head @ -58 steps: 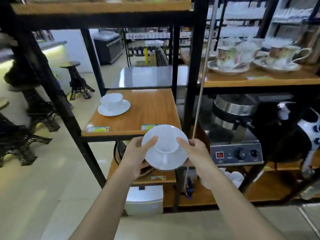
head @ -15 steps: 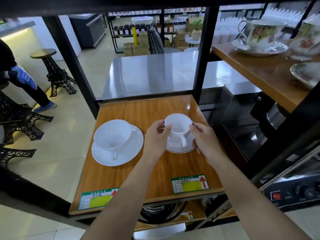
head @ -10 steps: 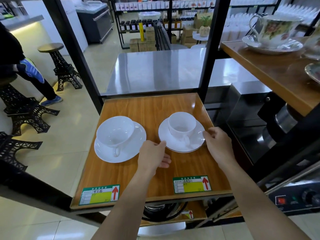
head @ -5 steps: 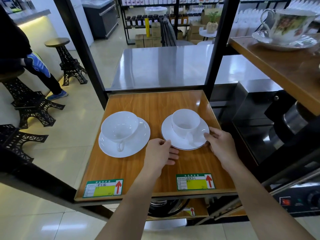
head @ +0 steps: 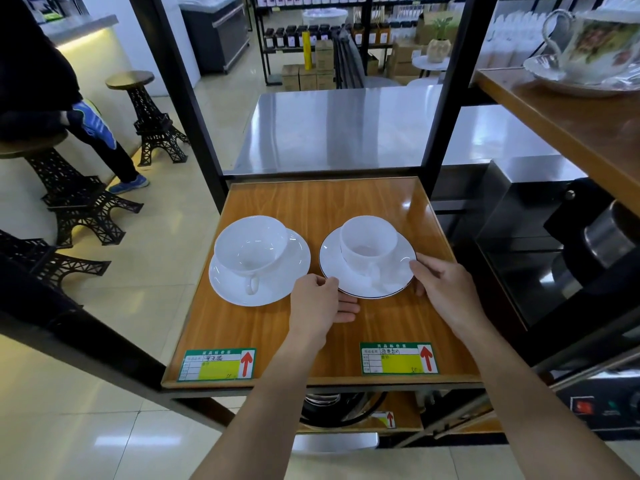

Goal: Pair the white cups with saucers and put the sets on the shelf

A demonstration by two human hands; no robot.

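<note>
Two white cup-and-saucer sets stand side by side on the wooden shelf (head: 329, 202). The left cup (head: 251, 245) sits on its saucer (head: 294, 268) with the handle towards me. The right cup (head: 369, 242) stands on a dark-rimmed saucer (head: 384, 287). My left hand (head: 317, 303) pinches that saucer's front-left rim, thumb on top and fingers underneath. Its right rim is held the same way by my right hand (head: 443, 292). The saucer looks flat on the shelf.
Black shelf posts (head: 445, 98) frame the board, and two green price labels (head: 398, 358) mark its front edge. A higher shelf at right carries a floral cup (head: 595, 43). A steel table (head: 346, 126) lies behind. A metal appliance (head: 602, 237) is at right; stools (head: 149, 116) and a person's legs at left.
My hands let go of the right cup after setting it on its saucer, drew back, then closed on the saucer's rim from both sides. The view has moved slightly closer.
</note>
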